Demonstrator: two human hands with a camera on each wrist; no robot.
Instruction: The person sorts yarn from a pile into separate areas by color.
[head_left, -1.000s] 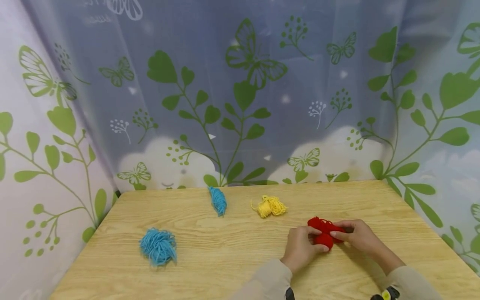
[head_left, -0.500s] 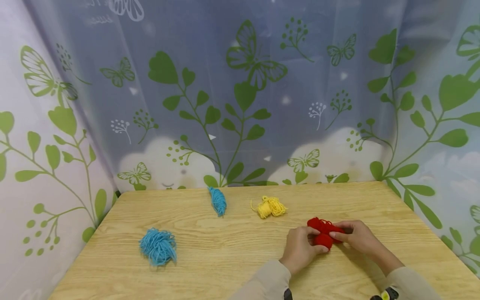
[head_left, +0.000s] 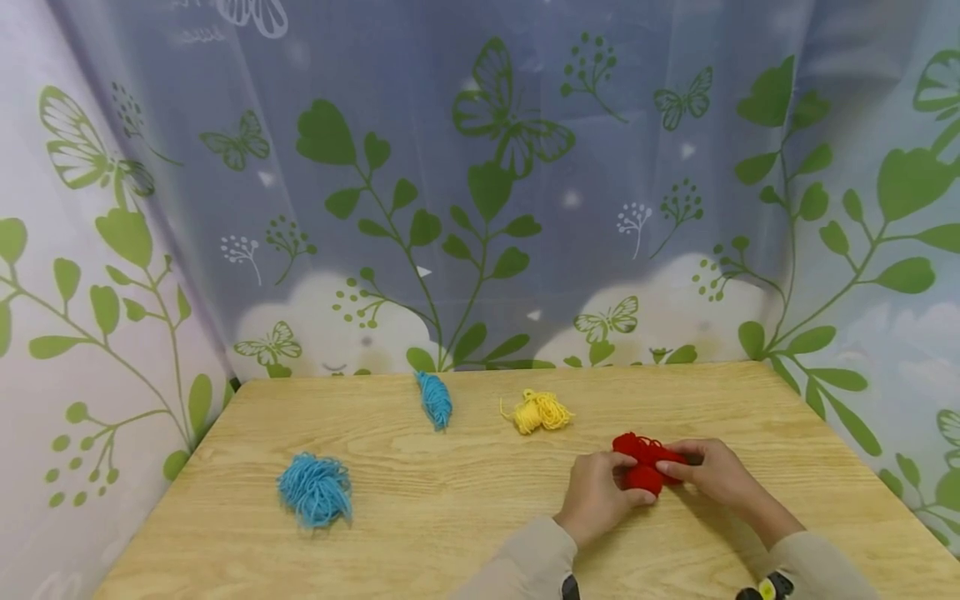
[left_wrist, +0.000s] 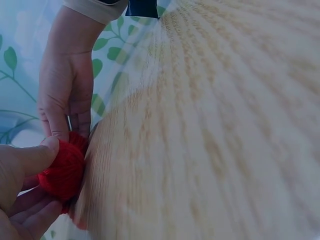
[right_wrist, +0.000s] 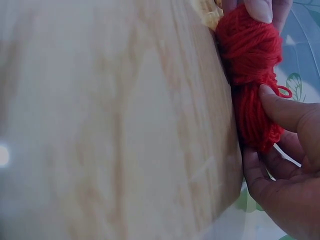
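Red yarn point(head_left: 643, 478) lies on the wooden table at the right, bunched in rounded lumps with a few loose loops on top. From its left side my left hand point(head_left: 596, 493) grips it, thumb in front and fingers behind. On the other side my right hand point(head_left: 716, 472) pinches the yarn's right end between thumb and fingers. In the left wrist view the red yarn point(left_wrist: 65, 167) sits between both hands, close to the table surface. The right wrist view shows the wound strands of the red yarn point(right_wrist: 252, 75) with the right thumb pressed on them.
A yellow yarn bundle point(head_left: 542, 412) lies behind the hands. Farther left are a narrow blue yarn bundle point(head_left: 434, 401) near the back edge and a loose blue yarn heap point(head_left: 315, 490). The wooden table point(head_left: 420, 533) meets a printed curtain point(head_left: 495, 208) behind.
Both hands keep hold of the red yarn in nearly the same place. Only a very slight shift of the whole view shows.
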